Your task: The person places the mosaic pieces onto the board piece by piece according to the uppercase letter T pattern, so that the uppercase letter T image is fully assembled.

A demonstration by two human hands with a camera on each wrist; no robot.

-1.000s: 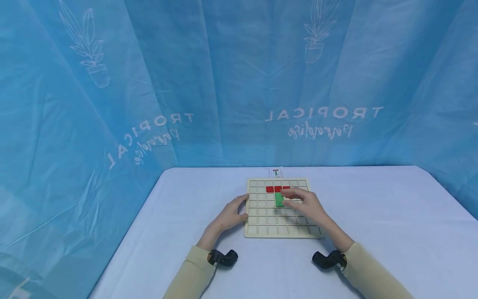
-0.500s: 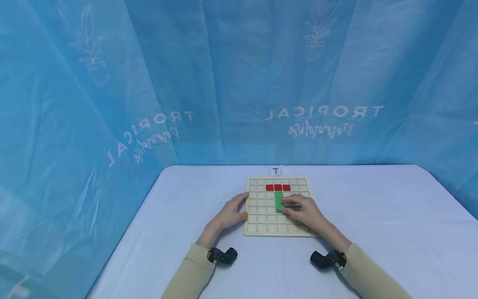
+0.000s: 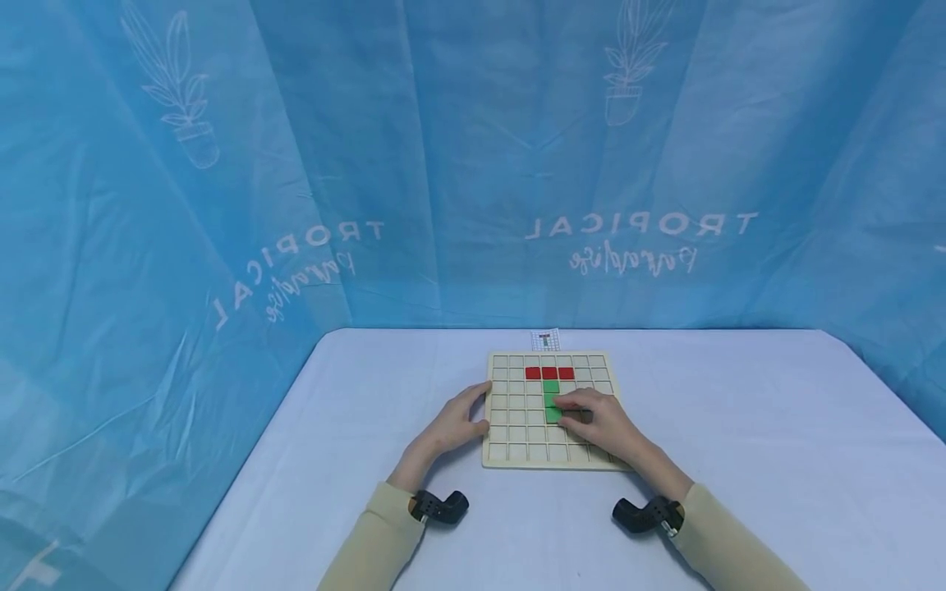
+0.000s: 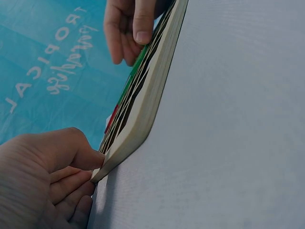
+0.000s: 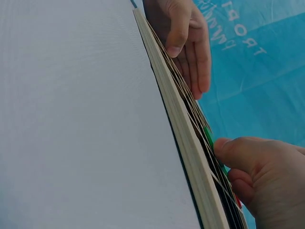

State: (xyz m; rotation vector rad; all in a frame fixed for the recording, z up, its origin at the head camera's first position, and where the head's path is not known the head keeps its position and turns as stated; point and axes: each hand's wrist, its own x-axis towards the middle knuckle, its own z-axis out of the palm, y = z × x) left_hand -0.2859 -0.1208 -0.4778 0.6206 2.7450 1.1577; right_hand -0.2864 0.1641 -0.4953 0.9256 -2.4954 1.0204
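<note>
A pale wooden grid board (image 3: pixel 510 451) lies on the white table. Three red tiles (image 3: pixel 549 373) form a row across its upper part, and a column of three green tiles (image 3: pixel 550 386) runs toward the person from the middle one. My right hand (image 3: pixel 602 420) pinches the nearest green tile (image 3: pixel 553 416) between thumb and index finger; the tile lies in a grid cell. In the right wrist view its thumb (image 5: pixel 236 149) touches green. My left hand (image 3: pixel 451 423) rests at the board's left edge, thumb and fingertips touching the rim, as the left wrist view shows.
A small printed card (image 3: pixel 545 340) with a coloured grid pattern lies just behind the board. Blue cloth (image 3: pixel 473 164) hangs around the back and left of the white table (image 3: pixel 739 460). Black wrist cameras (image 3: pixel 439 507) sit on both wrists.
The right hand has moved slightly toward the person along the green column. Its green tile has come down into the cell below the other two. The left hand stays in place.
</note>
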